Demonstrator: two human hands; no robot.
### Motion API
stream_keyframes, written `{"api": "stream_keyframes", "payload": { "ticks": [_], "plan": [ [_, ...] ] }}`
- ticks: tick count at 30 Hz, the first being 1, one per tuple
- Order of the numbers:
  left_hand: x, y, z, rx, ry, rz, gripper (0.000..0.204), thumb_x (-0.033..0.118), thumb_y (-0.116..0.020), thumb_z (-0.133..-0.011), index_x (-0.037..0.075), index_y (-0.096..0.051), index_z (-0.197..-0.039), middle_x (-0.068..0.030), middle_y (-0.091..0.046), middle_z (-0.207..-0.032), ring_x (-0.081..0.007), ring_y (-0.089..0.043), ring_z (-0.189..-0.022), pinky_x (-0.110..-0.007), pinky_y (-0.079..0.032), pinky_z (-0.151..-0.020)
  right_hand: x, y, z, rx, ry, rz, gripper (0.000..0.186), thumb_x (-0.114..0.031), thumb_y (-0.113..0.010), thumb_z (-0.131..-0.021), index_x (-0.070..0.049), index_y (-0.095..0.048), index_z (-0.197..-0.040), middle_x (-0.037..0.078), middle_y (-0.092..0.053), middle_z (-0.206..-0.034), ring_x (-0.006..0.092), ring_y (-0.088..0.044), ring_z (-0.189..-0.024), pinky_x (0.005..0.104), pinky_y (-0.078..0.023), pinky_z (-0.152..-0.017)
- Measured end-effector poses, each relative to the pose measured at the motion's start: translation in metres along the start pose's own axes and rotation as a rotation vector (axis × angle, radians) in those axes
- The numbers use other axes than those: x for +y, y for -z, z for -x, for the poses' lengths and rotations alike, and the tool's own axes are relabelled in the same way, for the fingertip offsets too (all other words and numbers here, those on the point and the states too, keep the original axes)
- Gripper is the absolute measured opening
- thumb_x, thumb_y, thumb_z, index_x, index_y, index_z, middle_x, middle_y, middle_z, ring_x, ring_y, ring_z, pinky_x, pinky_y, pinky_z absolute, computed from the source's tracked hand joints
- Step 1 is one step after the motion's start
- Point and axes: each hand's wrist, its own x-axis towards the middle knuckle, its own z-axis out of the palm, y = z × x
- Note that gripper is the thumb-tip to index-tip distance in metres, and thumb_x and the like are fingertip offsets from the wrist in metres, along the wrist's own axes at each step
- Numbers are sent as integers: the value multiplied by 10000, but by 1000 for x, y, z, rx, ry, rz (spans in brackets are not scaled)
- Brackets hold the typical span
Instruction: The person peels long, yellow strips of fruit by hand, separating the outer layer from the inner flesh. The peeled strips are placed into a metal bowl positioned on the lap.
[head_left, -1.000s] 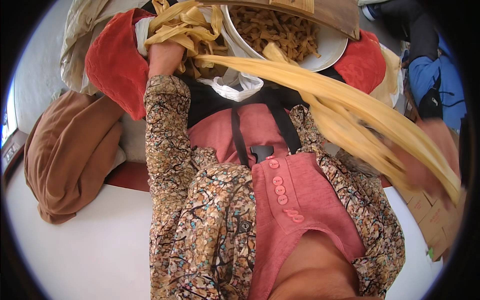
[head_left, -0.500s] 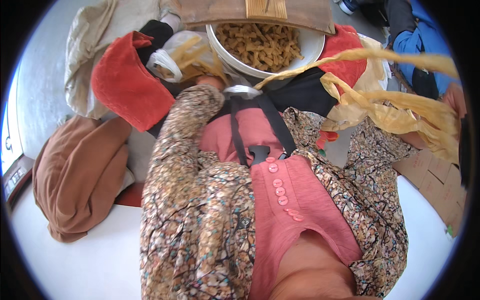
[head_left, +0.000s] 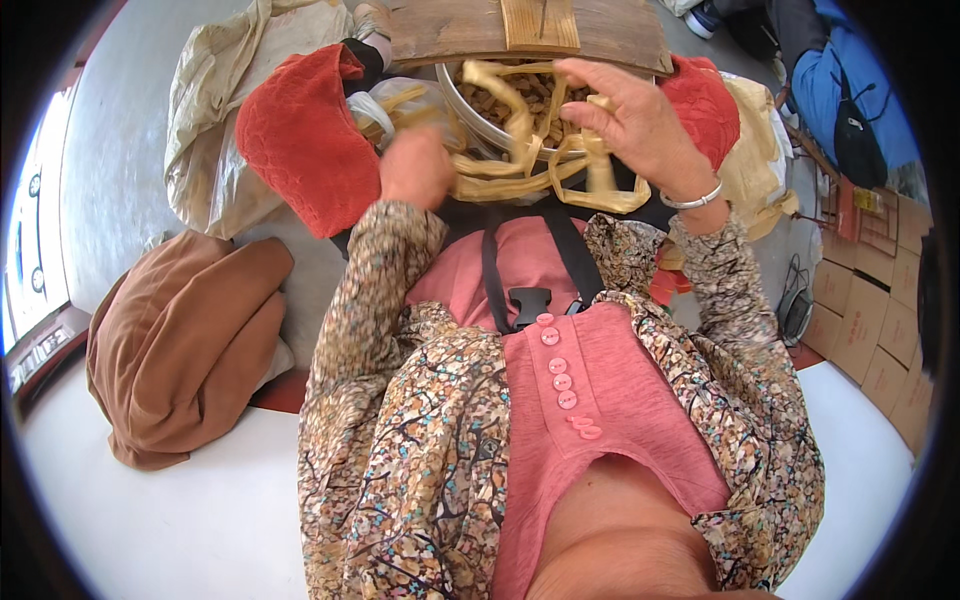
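Observation:
Long, soft tan strips [head_left: 510,188] loop in front of and over a white bucket [head_left: 465,112]. The bucket holds many short, knotted-looking tan pieces [head_left: 555,100]. At the loops' left end is my left hand [head_left: 418,165], blurred but closed, with the strips coming out at its fingers. My right hand [head_left: 640,125], with a bracelet at the wrist, is over the bucket's right side. Its thumb and fingers are bent round a strip that hangs below the palm; the exact grip is partly hidden.
A wooden board [head_left: 440,35] lies across the bucket's far side. Left of the bucket are a clear plastic bag [head_left: 420,98] with more strips and a red cloth [head_left: 310,140]. A brown cloth [head_left: 185,350] lies at left, cardboard boxes [head_left: 860,310] at right. Another person's blue clothing [head_left: 850,75] shows far right.
My right hand has come in from the far right to the bucket, bringing the strips with it. The stretched strips now hang in loops. My left hand has risen into clearer view.

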Motion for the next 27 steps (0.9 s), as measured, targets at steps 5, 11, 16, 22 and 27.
{"api": "stream_keyframes", "payload": {
  "ticks": [5,11,16,22,27],
  "plan": [
    [-41,-17,-80,97,216,-177,295,134,-534,-830,39,-578,-1105,-178,-584,-1172,-353,-559,-1089,-449,-446,-921,-20,-25,5,-75,-153,-269,340,-238,-656,-852,-24,-620,-1114,125,-665,-949,231,-648,-822,302,-508,-721],
    [-73,-47,-101,-143,326,-442,275,232,-518,-850,130,-657,-1064,-125,-647,-1120,-305,-586,-1069,-473,-406,-934,-32,-33,25,-45,-181,-265,290,-235,-654,-843,-24,-644,-1042,131,-667,-912,283,-645,-799,325,-503,-699],
    [-19,-38,-5,-40,-82,-580,218,173,-527,-824,111,-732,-861,-100,-664,-981,-284,-593,-967,-444,-444,-848,-27,-30,48,-109,-435,-447,252,-158,-646,-857,11,-637,-1044,107,-659,-872,160,-627,-746,258,-491,-677],
    [-21,-94,-22,-544,7,-278,289,204,-491,-876,42,-680,-1024,-149,-635,-1112,-324,-593,-1045,-408,-470,-883,-31,-40,43,-176,-378,-440,273,-148,-639,-870,25,-625,-1081,91,-660,-921,142,-620,-792,249,-493,-705],
    [-58,-161,-62,-518,-221,-71,327,297,-540,-865,120,-676,-1105,-129,-654,-1099,-266,-645,-992,-428,-521,-772,-37,-43,35,-85,-247,-412,293,-197,-655,-838,3,-629,-1051,146,-658,-942,260,-639,-806,307,-498,-718]
  ]
}}
